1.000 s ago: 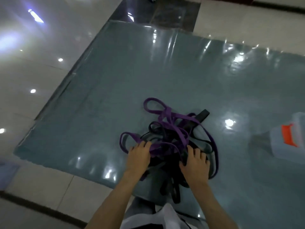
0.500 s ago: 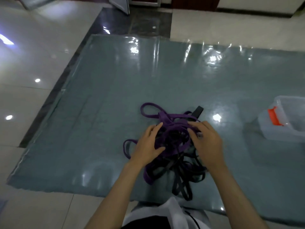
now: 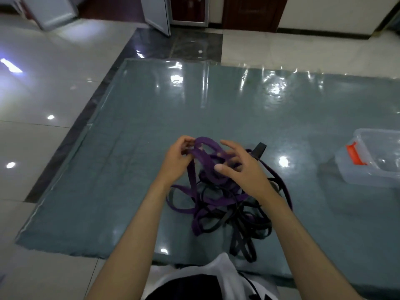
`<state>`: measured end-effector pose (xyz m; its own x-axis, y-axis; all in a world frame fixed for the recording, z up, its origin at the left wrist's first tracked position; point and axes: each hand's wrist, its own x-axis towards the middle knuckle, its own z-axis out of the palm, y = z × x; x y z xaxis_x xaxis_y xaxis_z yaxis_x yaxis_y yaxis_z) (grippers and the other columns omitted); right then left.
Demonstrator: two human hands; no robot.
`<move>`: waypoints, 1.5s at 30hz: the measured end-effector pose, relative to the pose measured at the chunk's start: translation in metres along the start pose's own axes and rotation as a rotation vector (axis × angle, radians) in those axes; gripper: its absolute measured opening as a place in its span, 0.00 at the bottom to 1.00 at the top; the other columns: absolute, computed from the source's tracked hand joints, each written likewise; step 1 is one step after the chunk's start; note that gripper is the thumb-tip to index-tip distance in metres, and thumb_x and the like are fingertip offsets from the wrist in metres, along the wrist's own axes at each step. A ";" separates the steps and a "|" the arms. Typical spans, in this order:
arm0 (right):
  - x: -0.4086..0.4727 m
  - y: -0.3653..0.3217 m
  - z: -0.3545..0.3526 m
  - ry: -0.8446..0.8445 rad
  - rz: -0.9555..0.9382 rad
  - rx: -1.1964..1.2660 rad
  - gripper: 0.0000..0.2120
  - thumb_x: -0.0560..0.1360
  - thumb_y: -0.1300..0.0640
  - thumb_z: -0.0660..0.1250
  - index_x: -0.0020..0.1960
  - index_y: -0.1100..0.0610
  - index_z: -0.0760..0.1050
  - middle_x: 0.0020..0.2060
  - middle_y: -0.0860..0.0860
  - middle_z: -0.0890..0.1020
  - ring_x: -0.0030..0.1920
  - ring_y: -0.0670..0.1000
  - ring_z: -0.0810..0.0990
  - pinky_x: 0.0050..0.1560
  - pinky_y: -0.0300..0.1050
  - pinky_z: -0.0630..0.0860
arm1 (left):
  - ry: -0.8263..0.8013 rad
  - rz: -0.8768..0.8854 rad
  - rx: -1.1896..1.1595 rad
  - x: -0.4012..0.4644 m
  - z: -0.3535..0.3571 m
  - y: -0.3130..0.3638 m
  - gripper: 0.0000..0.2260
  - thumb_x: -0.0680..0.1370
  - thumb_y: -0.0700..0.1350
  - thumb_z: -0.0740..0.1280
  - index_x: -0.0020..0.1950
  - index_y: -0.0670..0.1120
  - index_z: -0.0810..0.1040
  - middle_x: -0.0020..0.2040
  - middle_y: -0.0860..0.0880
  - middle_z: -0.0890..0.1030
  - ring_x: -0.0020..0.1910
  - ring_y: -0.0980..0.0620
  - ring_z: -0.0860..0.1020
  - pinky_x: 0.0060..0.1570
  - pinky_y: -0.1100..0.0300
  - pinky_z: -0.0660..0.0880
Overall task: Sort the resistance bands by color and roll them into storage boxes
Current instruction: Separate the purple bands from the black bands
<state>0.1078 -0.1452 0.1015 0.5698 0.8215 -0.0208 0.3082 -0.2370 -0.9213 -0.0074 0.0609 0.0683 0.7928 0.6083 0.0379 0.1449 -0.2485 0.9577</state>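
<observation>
Glossy mat [image 3: 129,169] — left hand [image 3: 176,162], right hand [image 3: 240,169] grip purple band [image 3: 205,146] from tangle; clear box [image 3: 376,167] right.

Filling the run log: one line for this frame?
phase: untangling | left hand: pinches purple band | right hand: fingers in tangle, grip unclear | black bands: on mat | box: open, right

A glossy grey-blue mat [image 3: 216,109] is lying on a shiny tiled floor [image 3: 43,94]. Dark wooden doors [image 3: 249,11] are standing along the far wall, lights reflecting off the tiles.
</observation>
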 end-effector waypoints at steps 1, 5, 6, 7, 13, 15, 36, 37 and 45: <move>-0.001 0.008 0.000 -0.014 0.031 0.061 0.29 0.75 0.30 0.69 0.73 0.36 0.71 0.57 0.40 0.83 0.55 0.46 0.84 0.56 0.42 0.82 | 0.023 -0.010 -0.024 0.003 -0.007 0.002 0.18 0.79 0.30 0.71 0.52 0.55 0.78 0.49 0.58 0.85 0.50 0.60 0.83 0.48 0.64 0.79; 0.000 0.046 0.000 0.076 0.113 0.006 0.14 0.83 0.41 0.65 0.67 0.43 0.77 0.51 0.44 0.87 0.54 0.43 0.84 0.59 0.51 0.82 | 0.089 0.020 -0.074 0.014 -0.032 0.027 0.14 0.78 0.36 0.76 0.51 0.56 0.81 0.50 0.52 0.87 0.48 0.48 0.85 0.48 0.47 0.84; 0.001 0.056 0.000 0.089 0.125 -0.057 0.12 0.84 0.47 0.66 0.66 0.46 0.78 0.50 0.43 0.86 0.53 0.42 0.84 0.61 0.53 0.81 | 0.087 0.050 -0.076 0.016 -0.038 0.037 0.14 0.78 0.35 0.76 0.51 0.55 0.81 0.52 0.48 0.87 0.50 0.45 0.85 0.51 0.43 0.84; 0.002 0.064 0.001 0.092 0.137 -0.109 0.11 0.84 0.52 0.68 0.65 0.47 0.78 0.49 0.43 0.86 0.53 0.40 0.83 0.63 0.54 0.81 | 0.078 0.078 -0.069 0.019 -0.042 0.048 0.14 0.78 0.35 0.76 0.52 0.55 0.81 0.53 0.45 0.87 0.52 0.43 0.85 0.53 0.40 0.84; 0.032 0.057 0.005 0.021 0.085 -0.155 0.28 0.77 0.47 0.76 0.74 0.45 0.71 0.66 0.41 0.78 0.66 0.38 0.76 0.71 0.42 0.73 | 0.097 0.195 -0.109 0.041 -0.061 0.116 0.12 0.75 0.38 0.79 0.56 0.47 0.83 0.52 0.40 0.86 0.51 0.34 0.84 0.45 0.41 0.85; 0.047 0.040 0.009 -0.076 0.039 -0.123 0.37 0.74 0.39 0.77 0.78 0.42 0.65 0.72 0.37 0.72 0.70 0.34 0.70 0.71 0.34 0.66 | 0.110 0.242 -0.117 0.049 -0.065 0.138 0.12 0.75 0.41 0.79 0.55 0.52 0.83 0.51 0.44 0.87 0.50 0.37 0.86 0.41 0.47 0.86; 0.083 0.045 0.050 -0.022 -0.001 -0.170 0.14 0.79 0.57 0.75 0.63 0.51 0.80 0.52 0.43 0.86 0.53 0.37 0.83 0.58 0.40 0.80 | 0.361 0.194 -0.242 0.074 -0.099 0.159 0.10 0.78 0.44 0.78 0.56 0.44 0.81 0.49 0.48 0.86 0.48 0.49 0.88 0.41 0.53 0.86; 0.084 0.046 0.047 -0.016 0.004 -0.171 0.10 0.80 0.58 0.74 0.61 0.51 0.81 0.50 0.43 0.86 0.50 0.37 0.83 0.55 0.39 0.80 | 0.384 0.188 -0.256 0.072 -0.100 0.156 0.10 0.78 0.44 0.77 0.55 0.44 0.81 0.47 0.50 0.86 0.47 0.50 0.88 0.41 0.53 0.86; 0.097 0.022 0.013 0.048 0.070 0.162 0.05 0.85 0.63 0.64 0.58 0.56 0.76 0.46 0.51 0.87 0.46 0.48 0.87 0.50 0.42 0.82 | 0.569 -0.021 -0.566 0.073 -0.117 0.115 0.14 0.83 0.45 0.71 0.64 0.37 0.78 0.54 0.41 0.86 0.50 0.50 0.86 0.49 0.51 0.86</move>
<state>0.1600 -0.0639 0.0741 0.6221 0.7797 -0.0719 0.1420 -0.2027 -0.9689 -0.0015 0.1650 0.2143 0.3477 0.9375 0.0118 -0.2871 0.0945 0.9532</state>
